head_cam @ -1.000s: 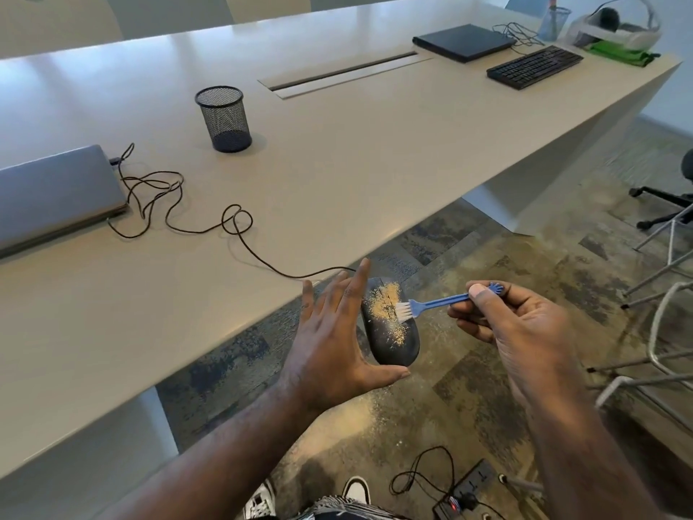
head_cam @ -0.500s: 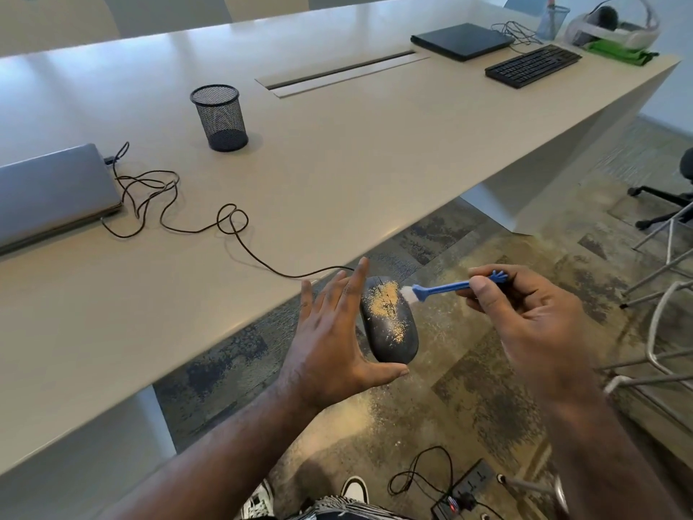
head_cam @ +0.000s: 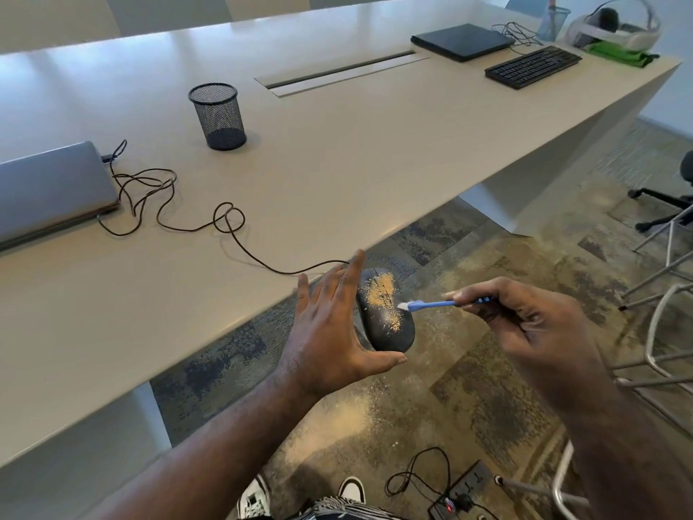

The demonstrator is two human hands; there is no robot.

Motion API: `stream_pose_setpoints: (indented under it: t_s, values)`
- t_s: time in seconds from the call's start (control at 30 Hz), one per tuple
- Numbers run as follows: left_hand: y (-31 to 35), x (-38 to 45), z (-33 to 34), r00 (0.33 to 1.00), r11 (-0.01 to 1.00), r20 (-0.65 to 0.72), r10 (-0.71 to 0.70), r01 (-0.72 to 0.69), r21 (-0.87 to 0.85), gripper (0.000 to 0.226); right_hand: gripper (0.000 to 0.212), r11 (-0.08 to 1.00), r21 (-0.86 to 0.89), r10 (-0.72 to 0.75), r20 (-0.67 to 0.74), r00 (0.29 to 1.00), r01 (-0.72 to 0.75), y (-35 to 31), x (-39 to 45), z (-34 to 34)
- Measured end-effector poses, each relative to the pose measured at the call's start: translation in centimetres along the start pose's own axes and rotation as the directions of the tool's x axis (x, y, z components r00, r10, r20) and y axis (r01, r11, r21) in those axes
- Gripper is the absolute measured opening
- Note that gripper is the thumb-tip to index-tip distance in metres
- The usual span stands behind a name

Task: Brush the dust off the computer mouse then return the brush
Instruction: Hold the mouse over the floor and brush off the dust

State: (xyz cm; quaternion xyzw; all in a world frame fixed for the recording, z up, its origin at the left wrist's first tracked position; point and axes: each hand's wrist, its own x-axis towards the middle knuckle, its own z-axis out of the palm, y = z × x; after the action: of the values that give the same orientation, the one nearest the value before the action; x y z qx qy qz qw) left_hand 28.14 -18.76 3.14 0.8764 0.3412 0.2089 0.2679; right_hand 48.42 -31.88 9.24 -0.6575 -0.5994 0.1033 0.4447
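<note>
A black wired computer mouse (head_cam: 390, 332) with tan dust on its top is held off the table's front edge, above the floor. My left hand (head_cam: 330, 332) grips it from the left, thumb under its rear end and fingers stretched along its far side. My right hand (head_cam: 525, 320) pinches a small blue brush (head_cam: 431, 304) by its handle. The white bristles touch the mouse's right side, just beside the dust patch. The mouse's cable (head_cam: 232, 234) trails back across the table.
A black mesh pen cup (head_cam: 218, 116) stands on the beige table (head_cam: 337, 152). A grey laptop (head_cam: 48, 189) lies at the left; a black laptop (head_cam: 463, 41) and keyboard (head_cam: 532, 65) at the far right. Dust speckles the carpet below. Metal chair legs (head_cam: 660, 324) stand at right.
The brush swept from the middle of the mouse toward its right edge, and part of the dust has come off. My left hand and the mouse stayed almost still.
</note>
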Motion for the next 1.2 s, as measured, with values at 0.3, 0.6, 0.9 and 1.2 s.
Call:
stream_pose_setpoints:
  t_s: [0.3, 0.6, 0.9, 1.2]
  values:
    - [-0.1, 0.4, 0.0, 1.000, 1.000, 0.009, -0.021, 0.021, 0.001, 0.135, 0.011, 0.994, 0.073, -0.083, 0.018, 0.996, 0.082, 0.1, -0.1, 0.3]
    - [-0.1, 0.8, 0.1, 1.000, 1.000, 0.009, -0.028, 0.028, 0.006, 0.135, 0.017, 0.992, 0.065, -0.108, -0.011, 0.994, 0.109, 0.6, 0.2, -0.1]
    - [-0.3, 1.1, 0.2, 0.999, 0.999, 0.020, -0.036, 0.036, 0.013, 0.135, 0.013, 0.993, 0.043, -0.114, -0.008, 0.993, 0.114, 0.7, 0.3, -0.7]
    - [-0.3, 1.6, 0.3, 0.999, 0.999, 0.015, -0.044, 0.044, 0.010, 0.136, 0.018, 0.991, 0.013, -0.130, 0.095, 0.987, 0.130, 0.7, 0.6, -0.5]
